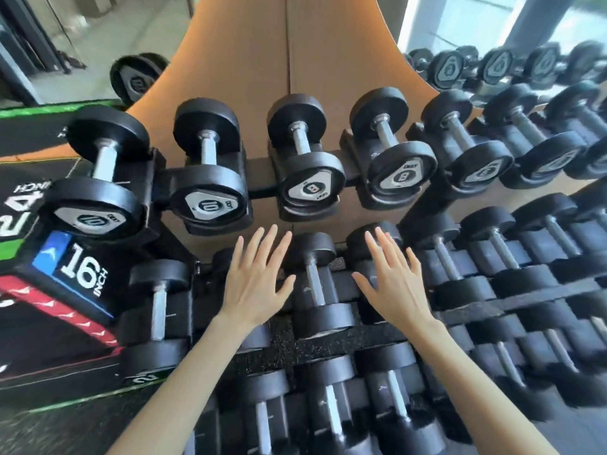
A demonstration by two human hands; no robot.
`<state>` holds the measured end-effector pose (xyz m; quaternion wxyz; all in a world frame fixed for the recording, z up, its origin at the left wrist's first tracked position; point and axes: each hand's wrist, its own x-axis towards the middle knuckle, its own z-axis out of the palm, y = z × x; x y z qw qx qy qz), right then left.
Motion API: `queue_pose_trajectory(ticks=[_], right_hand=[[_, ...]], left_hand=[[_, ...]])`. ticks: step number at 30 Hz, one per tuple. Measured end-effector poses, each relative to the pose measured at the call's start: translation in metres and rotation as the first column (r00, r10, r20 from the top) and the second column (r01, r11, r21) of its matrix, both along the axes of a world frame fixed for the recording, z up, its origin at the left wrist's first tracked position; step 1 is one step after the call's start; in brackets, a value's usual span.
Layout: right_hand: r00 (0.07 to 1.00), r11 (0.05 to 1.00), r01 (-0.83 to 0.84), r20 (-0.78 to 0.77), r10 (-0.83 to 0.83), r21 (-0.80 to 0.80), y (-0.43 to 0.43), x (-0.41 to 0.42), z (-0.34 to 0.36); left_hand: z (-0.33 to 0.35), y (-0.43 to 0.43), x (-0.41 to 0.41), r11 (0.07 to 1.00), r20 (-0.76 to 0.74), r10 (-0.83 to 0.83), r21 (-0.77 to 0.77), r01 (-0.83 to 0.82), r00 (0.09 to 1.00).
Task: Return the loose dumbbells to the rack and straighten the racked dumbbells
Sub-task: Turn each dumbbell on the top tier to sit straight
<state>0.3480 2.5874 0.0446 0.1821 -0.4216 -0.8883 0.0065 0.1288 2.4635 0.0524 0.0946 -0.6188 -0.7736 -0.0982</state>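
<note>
While the left hand (254,284) and right hand (394,287) hover, fingers spread, two 10 dumbbells (207,182) and two 8 dumbbells (310,169) sit above.

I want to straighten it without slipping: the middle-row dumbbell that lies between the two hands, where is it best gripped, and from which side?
Probably by the bare metal handle of the dumbbell, from above. The handle runs front to back between two thick round heads, its top is exposed, and the rack cradle sits underneath.
</note>
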Motion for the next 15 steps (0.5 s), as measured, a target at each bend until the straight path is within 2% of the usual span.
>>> queue_pose_trajectory(ticks=[7,15], right_hand=[[0.999,0.998,0.029,-0.035,-0.027,0.058,-0.012,-0.019,0.038],[0.999,1.0,0.02,-0.033,-0.019,0.015,-0.001,-0.034,0.035]], left_hand=[[0.028,-0.003,-0.016,0.991,0.001,-0.11,0.082,0.11,0.994],[0.031,0.019,-0.032,0.987,-0.008,-0.144,0.064,0.144,0.99]])
